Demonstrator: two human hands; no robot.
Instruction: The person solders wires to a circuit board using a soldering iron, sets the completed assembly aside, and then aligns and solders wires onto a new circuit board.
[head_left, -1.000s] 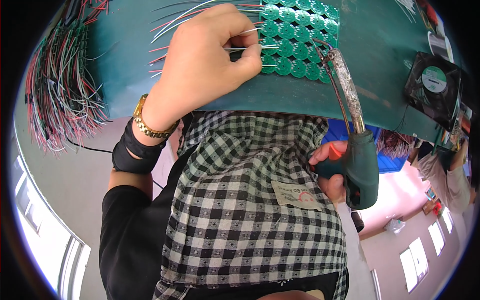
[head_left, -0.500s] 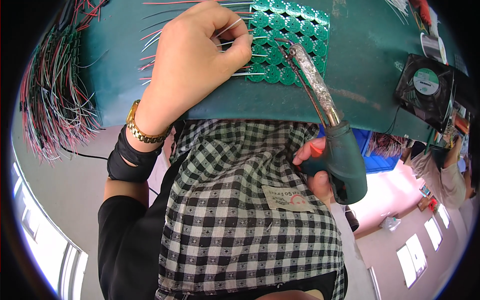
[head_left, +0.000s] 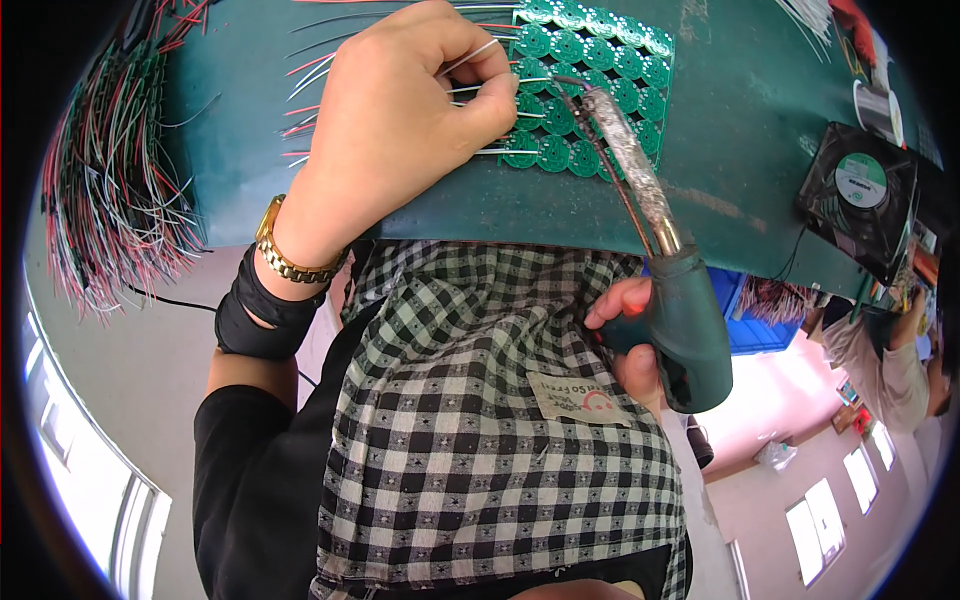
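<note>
soldering iron (head_left: 640, 200) tip advanced onto green board panel (head_left: 590, 90); left hand (head_left: 400, 140) pinching wire (head_left: 470, 57), right hand (head_left: 625, 335) gripping handle.

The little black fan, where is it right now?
In the head view, the black fan sits at the far right of the green table, beyond the soldering iron held in the right hand.

I see a beige rectangular label (head_left: 583, 398) on my checked apron, and a round green-white label (head_left: 860, 180) on the far-right fan.
</note>
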